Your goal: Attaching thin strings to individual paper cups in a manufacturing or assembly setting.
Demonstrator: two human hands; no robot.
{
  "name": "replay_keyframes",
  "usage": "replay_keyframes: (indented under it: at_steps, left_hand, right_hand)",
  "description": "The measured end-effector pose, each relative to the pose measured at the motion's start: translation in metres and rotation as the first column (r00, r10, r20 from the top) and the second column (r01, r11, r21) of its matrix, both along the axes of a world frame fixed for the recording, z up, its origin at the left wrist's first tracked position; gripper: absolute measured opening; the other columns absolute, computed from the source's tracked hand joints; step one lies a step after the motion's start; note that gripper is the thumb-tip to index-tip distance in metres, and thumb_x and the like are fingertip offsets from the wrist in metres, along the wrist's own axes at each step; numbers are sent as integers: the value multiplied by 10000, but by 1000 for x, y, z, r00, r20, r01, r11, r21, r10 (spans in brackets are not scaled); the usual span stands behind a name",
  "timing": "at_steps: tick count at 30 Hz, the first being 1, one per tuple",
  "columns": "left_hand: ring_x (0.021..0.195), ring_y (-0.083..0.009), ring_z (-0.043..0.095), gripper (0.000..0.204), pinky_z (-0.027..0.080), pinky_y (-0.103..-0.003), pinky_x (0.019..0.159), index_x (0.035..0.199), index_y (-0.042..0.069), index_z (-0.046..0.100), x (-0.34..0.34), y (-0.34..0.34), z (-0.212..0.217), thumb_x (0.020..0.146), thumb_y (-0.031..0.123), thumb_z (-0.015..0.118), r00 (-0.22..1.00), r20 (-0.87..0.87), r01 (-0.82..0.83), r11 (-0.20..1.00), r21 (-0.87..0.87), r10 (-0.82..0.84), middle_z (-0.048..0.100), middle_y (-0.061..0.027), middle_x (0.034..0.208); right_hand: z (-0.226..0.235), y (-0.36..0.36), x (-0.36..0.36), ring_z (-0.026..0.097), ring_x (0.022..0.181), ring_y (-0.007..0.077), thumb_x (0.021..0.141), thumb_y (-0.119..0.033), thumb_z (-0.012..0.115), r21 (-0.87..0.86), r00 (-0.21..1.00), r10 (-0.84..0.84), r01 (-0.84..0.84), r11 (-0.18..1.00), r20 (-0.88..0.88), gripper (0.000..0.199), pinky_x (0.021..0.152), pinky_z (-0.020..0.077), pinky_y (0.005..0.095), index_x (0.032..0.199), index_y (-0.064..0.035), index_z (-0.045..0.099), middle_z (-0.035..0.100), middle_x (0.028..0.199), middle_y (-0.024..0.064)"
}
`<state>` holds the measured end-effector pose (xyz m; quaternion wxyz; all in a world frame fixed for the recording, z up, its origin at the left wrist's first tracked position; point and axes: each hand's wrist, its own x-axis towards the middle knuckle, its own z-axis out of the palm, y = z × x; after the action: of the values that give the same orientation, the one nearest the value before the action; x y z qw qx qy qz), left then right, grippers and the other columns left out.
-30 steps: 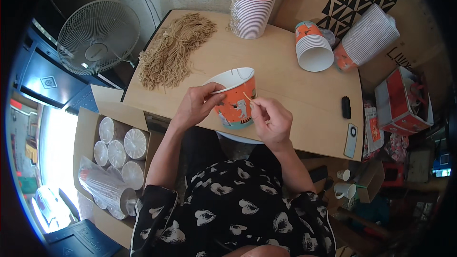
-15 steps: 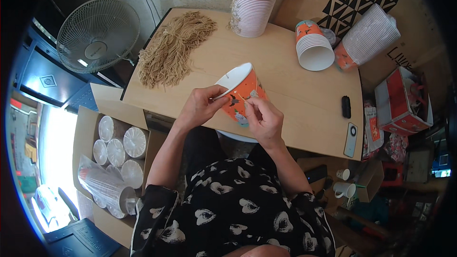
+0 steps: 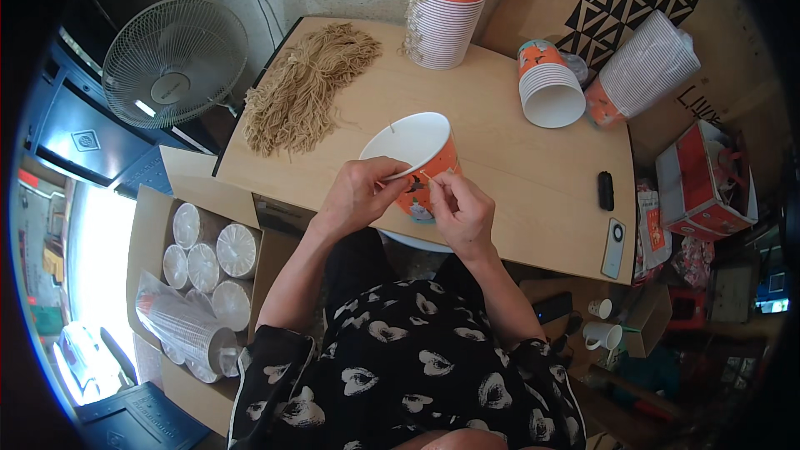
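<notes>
An orange paper bucket with a white inside and printed figures is tilted over the table's near edge, its mouth toward the far left. My left hand pinches its near rim between thumb and fingers. At the bucket's orange side, my right hand has thumb and fingertips closed on a short tan cord that runs to the wall just below the rim. A small cord end pokes up at the far inner rim. Farther left on the table lies a loose bundle of tan cords.
A tall bucket stack with cords along its side stands at the back. Right of it lie a shorter stack and a plastic-wrapped one. A phone rests near the right edge. An open carton holds wrapped stacks beside a fan.
The bucket has turned more upright, so more of its white inside shows. Both hands keep their pinch, nearly in the same place.
</notes>
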<state>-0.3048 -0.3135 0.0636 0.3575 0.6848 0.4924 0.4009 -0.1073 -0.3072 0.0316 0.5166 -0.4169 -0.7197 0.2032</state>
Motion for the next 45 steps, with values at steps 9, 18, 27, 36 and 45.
replay_keyframes:
  at_steps: [9, 18, 27, 36, 45]
  left_hand:
    - [785, -252, 716, 135, 582, -343, 702, 1006, 7, 748, 14, -10, -7, 955, 110, 678, 997, -52, 49, 999, -5, -49, 713, -147, 900]
    - [797, -186, 710, 144, 557, -315, 734, 999, 50, 789, 24, -9, -16, 893, 142, 756, 998, 59, 42, 993, -107, -36, 739, -100, 877]
    - [822, -181, 715, 65, 553, -304, 735, 915, 40, 761, 1, -10, -35, 883, 96, 755, 992, 37, 120, 992, -29, -119, 740, -70, 892]
    - [838, -198, 727, 32, 585, -342, 701, 930, 15, 694, 3, -6, -28, 922, 46, 691, 996, -79, 51, 979, 196, -36, 718, -80, 1011]
    - [824, -105, 687, 190, 544, -217, 661, 1127, -5, 649, 8, -4, -25, 1044, 157, 595, 803, 592, 283, 917, -281, -66, 710, -60, 978]
  right_hand:
    - [-17, -9, 8, 597, 581, 83, 903, 4, 730, -24, 999, 34, -33, 999, 38, 69, 512, 468, 239, 939, 10, 673, 631, 721, 51]
    - [-25, -19, 23, 632, 567, 195, 863, -44, 748, -147, 995, 76, -66, 987, 61, 131, 524, 490, 323, 978, -33, 686, 663, 735, 97]
    - [4, 15, 87, 665, 796, 315, 817, 24, 695, -41, 941, -14, 29, 999, 337, 222, 680, 540, 408, 1032, -13, 656, 657, 869, 132]
    - [50, 3, 40, 695, 1085, 345, 747, 181, 462, 109, 830, 537, -553, 826, 151, 380, 933, 559, 400, 1036, 42, 666, 709, 1086, 183]
    - [63, 30, 0, 694, 992, 254, 875, 139, 477, -156, 782, 613, -596, 788, 113, 347, 875, 541, 339, 1154, 17, 644, 685, 1148, 145]
